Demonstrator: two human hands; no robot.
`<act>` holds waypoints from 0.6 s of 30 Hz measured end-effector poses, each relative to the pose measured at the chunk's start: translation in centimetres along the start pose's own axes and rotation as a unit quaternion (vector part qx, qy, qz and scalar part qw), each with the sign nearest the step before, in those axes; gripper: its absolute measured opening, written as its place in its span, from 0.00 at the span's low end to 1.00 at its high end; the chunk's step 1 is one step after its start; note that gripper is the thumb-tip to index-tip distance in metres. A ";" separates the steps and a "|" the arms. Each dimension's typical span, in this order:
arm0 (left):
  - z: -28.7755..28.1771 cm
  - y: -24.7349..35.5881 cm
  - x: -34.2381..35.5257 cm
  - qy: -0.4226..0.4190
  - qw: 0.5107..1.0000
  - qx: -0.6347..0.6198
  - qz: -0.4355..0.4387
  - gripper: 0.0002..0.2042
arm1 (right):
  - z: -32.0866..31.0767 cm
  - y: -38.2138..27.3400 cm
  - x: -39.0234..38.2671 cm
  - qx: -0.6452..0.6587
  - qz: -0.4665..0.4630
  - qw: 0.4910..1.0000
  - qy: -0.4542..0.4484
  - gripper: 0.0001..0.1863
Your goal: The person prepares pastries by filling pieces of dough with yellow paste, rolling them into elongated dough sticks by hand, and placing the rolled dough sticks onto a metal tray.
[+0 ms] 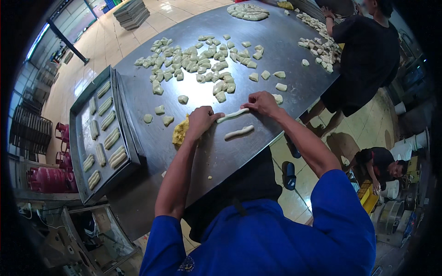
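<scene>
Pale floor tiles [106, 43] spread beneath a broad metal table [285, 50], its top shiny and lightly marked. With my clock centred on the working hands, a person in black [368, 46] stands at two o'clock. A metal tray [83, 129] of dough lengths sits at nine, dough lumps [191, 60] scatter around eleven, and pink gas cylinders [50, 180] stand past the tray toward eight. The left hand [205, 120] and right hand [262, 105] pinch opposite ends of a dough strip [232, 115] at dial centre; a second strip [239, 132] lies near, toward six.
</scene>
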State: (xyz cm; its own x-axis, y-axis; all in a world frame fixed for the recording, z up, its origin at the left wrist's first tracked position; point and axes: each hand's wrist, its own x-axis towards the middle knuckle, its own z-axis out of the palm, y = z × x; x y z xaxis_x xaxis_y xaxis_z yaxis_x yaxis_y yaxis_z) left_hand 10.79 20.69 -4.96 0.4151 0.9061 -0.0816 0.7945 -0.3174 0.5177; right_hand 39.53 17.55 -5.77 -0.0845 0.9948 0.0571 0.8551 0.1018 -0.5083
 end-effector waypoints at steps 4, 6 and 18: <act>-0.7 -1.0 -1.1 0.013 0.992 -0.126 -0.013 0.25 | -1.0 -0.9 -0.7 0.208 0.111 0.968 -0.086 0.27; -0.8 0.2 -3.3 -0.016 0.996 -0.088 0.010 0.25 | -1.6 -0.8 -2.3 0.141 0.078 0.979 -0.121 0.27; 2.2 1.0 -6.1 0.057 0.993 -0.099 -0.028 0.15 | -0.5 -1.8 -4.4 0.187 0.049 0.979 -0.068 0.25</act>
State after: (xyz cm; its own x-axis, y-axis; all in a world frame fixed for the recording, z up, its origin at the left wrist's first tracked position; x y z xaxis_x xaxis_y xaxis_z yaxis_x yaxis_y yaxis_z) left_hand 10.04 14.22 -5.75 0.3107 0.9502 -0.0246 0.7078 -0.2140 0.6732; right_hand 38.64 13.03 -4.69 -0.1007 0.9888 -0.1099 0.6173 -0.0245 -0.7863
